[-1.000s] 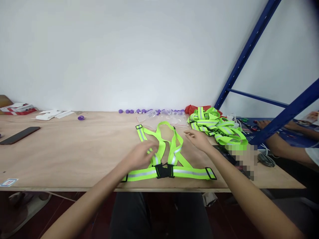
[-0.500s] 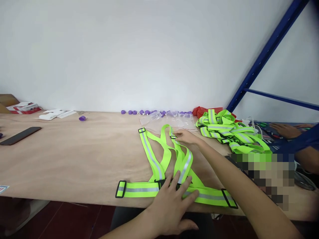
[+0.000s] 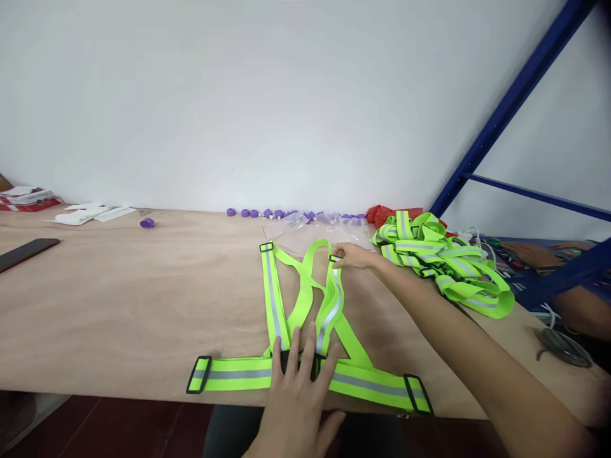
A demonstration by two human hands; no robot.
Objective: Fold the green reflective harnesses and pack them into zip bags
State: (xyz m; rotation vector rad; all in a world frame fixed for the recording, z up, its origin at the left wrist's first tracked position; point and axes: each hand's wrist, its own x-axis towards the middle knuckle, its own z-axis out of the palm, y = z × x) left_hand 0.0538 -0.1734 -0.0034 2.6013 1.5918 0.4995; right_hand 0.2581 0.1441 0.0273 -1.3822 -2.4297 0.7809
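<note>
A white wall (image 3: 214, 108) stood behind a wood table (image 3: 143, 305). A green vest (image 3: 273, 299) w/ shiny stripes lay spread out on the table, in the mid., near the front edge. The L hand (image 3: 296, 394) was palm down on the low part of it, fingers spread apart, over the black middle bit (image 3: 285, 361). The R hand (image 3: 354, 256) had its thumb & fingers pinched together on a strap at the top R, by a small black buckle (image 3: 333, 259). A clear bag (image 3: 305, 235) lay just behind the vest, w/ purple bits (image 3: 245, 213) in a row by the wall. On the R was a big messy pile of green straps (image 3: 420, 248), w/ a red bag (image 3: 379, 215) behind. A blue metal frame (image 3: 506, 105) slanted up there, & another person's hand (image 3: 529, 254) was near it.
</note>
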